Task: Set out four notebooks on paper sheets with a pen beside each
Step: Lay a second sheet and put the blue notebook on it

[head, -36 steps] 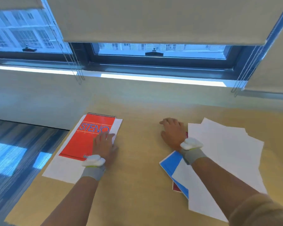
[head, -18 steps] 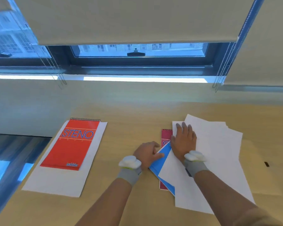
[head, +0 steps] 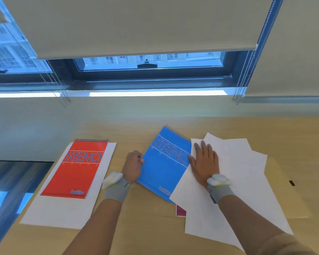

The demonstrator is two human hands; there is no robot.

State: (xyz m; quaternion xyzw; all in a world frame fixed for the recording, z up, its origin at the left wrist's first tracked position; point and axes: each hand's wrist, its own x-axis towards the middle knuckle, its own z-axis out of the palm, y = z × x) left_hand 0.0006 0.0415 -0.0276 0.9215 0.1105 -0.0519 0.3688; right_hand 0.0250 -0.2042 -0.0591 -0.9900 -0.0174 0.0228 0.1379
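A red STENO notebook (head: 79, 168) lies on a white paper sheet (head: 63, 210) at the left of the wooden table. A blue STENO notebook (head: 164, 162) lies tilted in the middle, its right part under a loose pile of white sheets (head: 238, 181). My left hand (head: 133, 166) grips the blue notebook's left edge. My right hand (head: 205, 162) rests flat, fingers spread, on the pile of sheets. A dark red notebook corner (head: 180, 210) pokes out beneath the pile. No pen is in view.
The table (head: 151, 232) stands against a wall under a window with lowered blinds and hanging bead cords (head: 239, 85). Its left edge drops to a blue carpet (head: 11, 181). A small dark mark (head: 291, 183) sits on the table at right.
My left hand has pulled the blue notebook out to the left from under the sheets, exposing most of its cover. My right hand has stayed pressed on the paper pile.
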